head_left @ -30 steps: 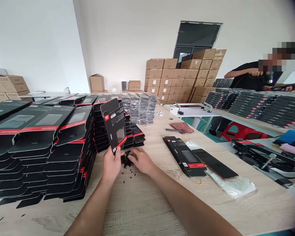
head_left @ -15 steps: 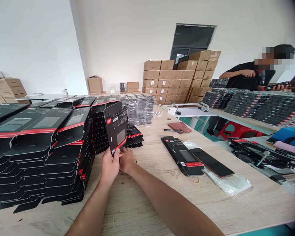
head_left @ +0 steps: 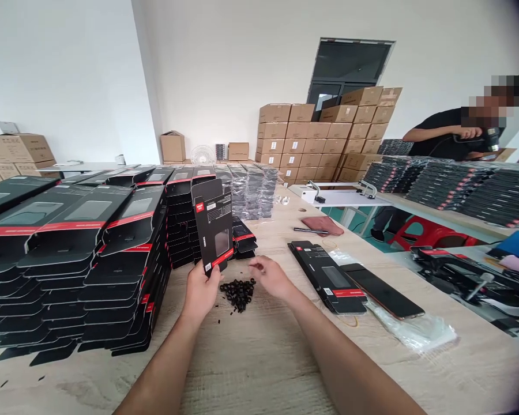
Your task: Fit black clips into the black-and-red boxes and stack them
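Note:
My left hand (head_left: 202,291) grips the lower end of a black cardboard box (head_left: 211,230) with a red band and a small window. The box stands upright, a flap raised at its top. Just right of it on the wooden table lies a pile of small black pieces (head_left: 239,295). My right hand (head_left: 270,278) hovers by the pile's right edge, fingers curled and pinched together. Whatever lies between those fingertips is too small or hidden to make out. A few loose black bits are scattered around the pile.
High stacks of black boxes (head_left: 90,210) stand at my left. A flat black box (head_left: 326,276), a phone (head_left: 383,291), plastic bags (head_left: 432,334), a pen (head_left: 310,230) and a brown pouch (head_left: 324,225) lie right. A co-worker (head_left: 441,135) works beyond stacked goods (head_left: 441,181).
My right hand has moved right, away from the box's base, uncovering the pile of small black pieces. My left hand still holds the box upright. The view has shifted slightly left.

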Action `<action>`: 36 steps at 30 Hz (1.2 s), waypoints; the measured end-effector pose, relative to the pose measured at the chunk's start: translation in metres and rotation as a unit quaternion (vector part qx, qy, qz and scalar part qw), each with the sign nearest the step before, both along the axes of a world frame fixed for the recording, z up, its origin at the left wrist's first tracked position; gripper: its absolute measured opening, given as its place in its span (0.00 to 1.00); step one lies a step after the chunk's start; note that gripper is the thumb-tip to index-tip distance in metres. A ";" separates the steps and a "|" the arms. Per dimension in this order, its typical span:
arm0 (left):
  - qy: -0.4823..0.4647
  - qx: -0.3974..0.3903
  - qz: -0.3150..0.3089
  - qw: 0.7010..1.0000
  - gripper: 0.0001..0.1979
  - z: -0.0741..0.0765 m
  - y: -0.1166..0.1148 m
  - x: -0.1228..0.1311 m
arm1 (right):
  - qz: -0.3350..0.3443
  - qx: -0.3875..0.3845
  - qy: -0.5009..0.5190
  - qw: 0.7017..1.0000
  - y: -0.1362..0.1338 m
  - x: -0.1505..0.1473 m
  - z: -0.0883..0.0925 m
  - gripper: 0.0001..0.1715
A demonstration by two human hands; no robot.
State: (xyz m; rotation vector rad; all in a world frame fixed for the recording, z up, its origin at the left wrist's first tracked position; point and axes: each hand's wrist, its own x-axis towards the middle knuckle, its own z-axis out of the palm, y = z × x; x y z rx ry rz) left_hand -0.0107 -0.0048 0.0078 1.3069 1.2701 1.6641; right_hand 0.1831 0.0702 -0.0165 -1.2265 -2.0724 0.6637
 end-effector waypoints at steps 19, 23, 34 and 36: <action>-0.048 -0.141 -0.079 0.986 0.11 -0.009 -0.001 0.012 | 0.057 0.018 -0.151 0.987 -0.014 0.025 0.009 0.15; -0.017 -0.112 -0.103 0.988 0.15 -0.014 0.002 0.011 | 0.010 0.008 -0.172 0.985 -0.014 0.025 0.009 0.17; -0.017 -0.092 -0.092 0.991 0.18 -0.024 0.003 0.011 | -0.047 0.031 -0.208 0.977 -0.030 0.015 0.018 0.09; -0.012 -0.091 -0.090 0.992 0.18 -0.024 0.002 0.013 | -0.036 0.045 -0.156 0.986 -0.035 0.003 0.017 0.10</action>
